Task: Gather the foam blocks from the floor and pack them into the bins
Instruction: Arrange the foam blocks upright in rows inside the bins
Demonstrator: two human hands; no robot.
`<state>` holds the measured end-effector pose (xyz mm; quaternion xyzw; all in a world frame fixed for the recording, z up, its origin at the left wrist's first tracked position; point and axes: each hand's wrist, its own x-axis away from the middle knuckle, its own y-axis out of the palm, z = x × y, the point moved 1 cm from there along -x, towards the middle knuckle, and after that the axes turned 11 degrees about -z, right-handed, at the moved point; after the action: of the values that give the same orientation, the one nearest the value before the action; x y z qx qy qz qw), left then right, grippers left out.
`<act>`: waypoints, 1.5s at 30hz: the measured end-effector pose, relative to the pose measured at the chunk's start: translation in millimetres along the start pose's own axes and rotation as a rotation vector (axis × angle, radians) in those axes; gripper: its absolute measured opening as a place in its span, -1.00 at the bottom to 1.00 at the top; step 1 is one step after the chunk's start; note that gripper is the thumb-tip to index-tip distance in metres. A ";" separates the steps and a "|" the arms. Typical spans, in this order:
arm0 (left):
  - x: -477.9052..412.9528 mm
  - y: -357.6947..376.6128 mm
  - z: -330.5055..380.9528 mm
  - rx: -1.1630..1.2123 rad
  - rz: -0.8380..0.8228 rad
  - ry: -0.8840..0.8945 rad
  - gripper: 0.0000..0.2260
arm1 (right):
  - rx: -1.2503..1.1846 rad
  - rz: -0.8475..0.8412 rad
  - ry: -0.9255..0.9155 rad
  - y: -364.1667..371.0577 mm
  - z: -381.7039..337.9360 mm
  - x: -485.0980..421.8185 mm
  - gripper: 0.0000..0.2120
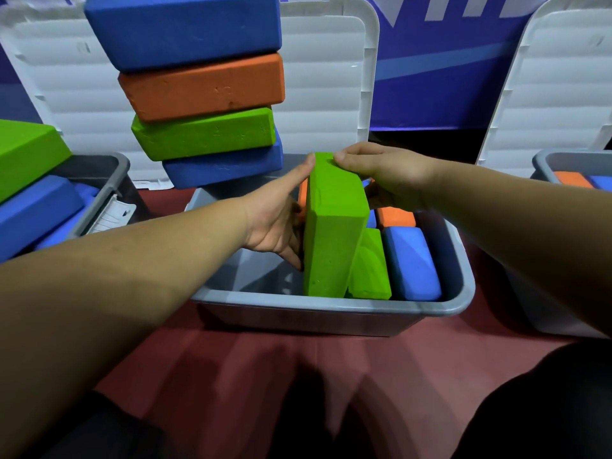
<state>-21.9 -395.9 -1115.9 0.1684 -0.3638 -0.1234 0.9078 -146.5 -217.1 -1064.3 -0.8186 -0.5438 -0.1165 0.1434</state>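
Observation:
A green foam block (332,226) stands on edge inside the grey bin (331,303) in the middle. My left hand (278,220) presses flat against its left face, thumb on the top corner. My right hand (384,170) grips its top far end. To its right in the bin lie another green block (371,270), a blue block (412,263) and an orange block (395,217). The bin's left part shows bare floor.
A leaning stack of blue (185,28), orange (205,86), green (205,132) and blue (225,167) blocks rises behind the bin's left end. A left bin (109,180) holds green and blue blocks. A right bin (546,160) holds orange and blue. White lids (324,77) stand behind.

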 end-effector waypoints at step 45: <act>-47.4 -42.7 -53.1 -0.216 0.104 -0.009 -0.58 | 0.685 -0.071 0.390 18.4 52.5 -63.9 -0.54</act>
<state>-22.4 -407.0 -1198.2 0.0502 -0.3609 -0.1156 0.9241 -152.1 -259.6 -1137.4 -0.6665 -0.5418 -0.0867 0.5047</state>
